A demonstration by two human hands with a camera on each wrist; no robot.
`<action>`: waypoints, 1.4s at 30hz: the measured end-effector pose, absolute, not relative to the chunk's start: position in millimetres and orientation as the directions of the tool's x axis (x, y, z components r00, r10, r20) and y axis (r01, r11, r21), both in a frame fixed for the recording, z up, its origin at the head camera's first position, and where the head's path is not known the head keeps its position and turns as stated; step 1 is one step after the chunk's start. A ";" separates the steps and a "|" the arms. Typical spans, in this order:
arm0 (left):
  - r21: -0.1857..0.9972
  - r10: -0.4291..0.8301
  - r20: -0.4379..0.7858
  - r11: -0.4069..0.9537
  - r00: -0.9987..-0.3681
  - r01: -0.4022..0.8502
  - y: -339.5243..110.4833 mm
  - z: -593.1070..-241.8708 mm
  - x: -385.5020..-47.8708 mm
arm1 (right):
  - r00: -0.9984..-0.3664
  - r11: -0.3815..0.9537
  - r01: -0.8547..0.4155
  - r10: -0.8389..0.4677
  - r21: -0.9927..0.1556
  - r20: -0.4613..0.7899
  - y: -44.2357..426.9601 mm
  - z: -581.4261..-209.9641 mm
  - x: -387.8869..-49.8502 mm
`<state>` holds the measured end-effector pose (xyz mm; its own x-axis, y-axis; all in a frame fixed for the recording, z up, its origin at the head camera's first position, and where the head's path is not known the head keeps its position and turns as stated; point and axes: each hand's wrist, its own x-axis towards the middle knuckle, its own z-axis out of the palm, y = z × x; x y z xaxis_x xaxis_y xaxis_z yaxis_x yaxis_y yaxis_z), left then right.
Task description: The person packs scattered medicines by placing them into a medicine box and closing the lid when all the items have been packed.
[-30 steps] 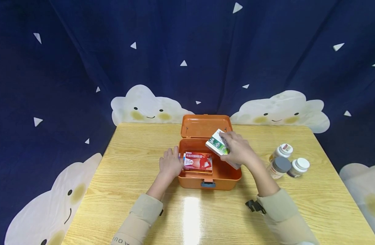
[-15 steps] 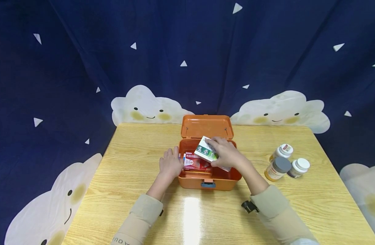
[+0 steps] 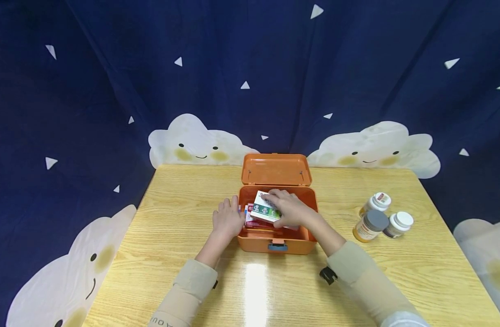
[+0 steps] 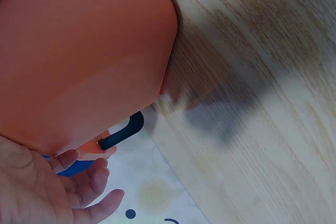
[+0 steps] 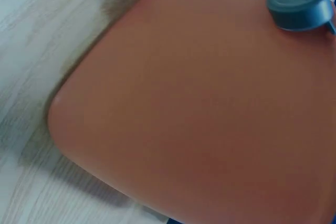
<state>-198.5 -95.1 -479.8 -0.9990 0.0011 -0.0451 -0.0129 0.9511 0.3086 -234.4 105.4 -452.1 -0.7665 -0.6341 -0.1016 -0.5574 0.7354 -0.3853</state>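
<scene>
My right hand point(image 3: 292, 209) holds a white-and-green medicine box point(image 3: 264, 208) by its right part, tilted inside the open orange case point(image 3: 259, 245). Beneath it lies a red-and-white medicine box point(image 3: 250, 220), largely covered. At the case's left side is my left hand point(image 3: 227, 219), fingers relaxed along the rim. The left wrist view has this left hand point(image 4: 63, 190) below the case wall point(image 4: 89, 61), fingers loosely bent and the thumb hidden. Only the case's outer wall point(image 5: 184, 103) and its teal latch point(image 5: 297, 1) fill the right wrist view; the right hand cannot be made out there.
The case's lid point(image 3: 276, 169) stands open at the back. To the right stand a grey-capped bottle point(image 3: 371, 224), a white-capped bottle point(image 3: 398, 223) and another white bottle point(image 3: 376, 202). A dark blue curtain point(image 3: 250, 54) hangs behind the wooden table point(image 3: 184, 195).
My right hand has carried the white-and-green medicine box leftward and slightly down, from the case's right part to over the red-and-white medicine box. The left hand stays at the case's left side.
</scene>
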 end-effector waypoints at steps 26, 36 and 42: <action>0.290 0.005 -0.061 0.957 -0.998 -0.013 -94.9 -477.9 -198.2 | -0.666 0.684 -0.622 -0.718 -0.380 -0.203 74.3 -476.0 -247.7; 0.289 -0.004 -0.042 0.957 -0.999 -0.016 -94.9 -481.0 -199.0 | -0.651 0.689 -0.620 -0.719 -0.375 -0.243 70.0 -480.2 -251.5; 0.286 0.000 -0.040 0.958 -0.999 -0.012 -95.8 -481.2 -199.2 | -0.644 0.690 -0.605 -0.717 -0.398 -0.265 70.7 -481.3 -254.0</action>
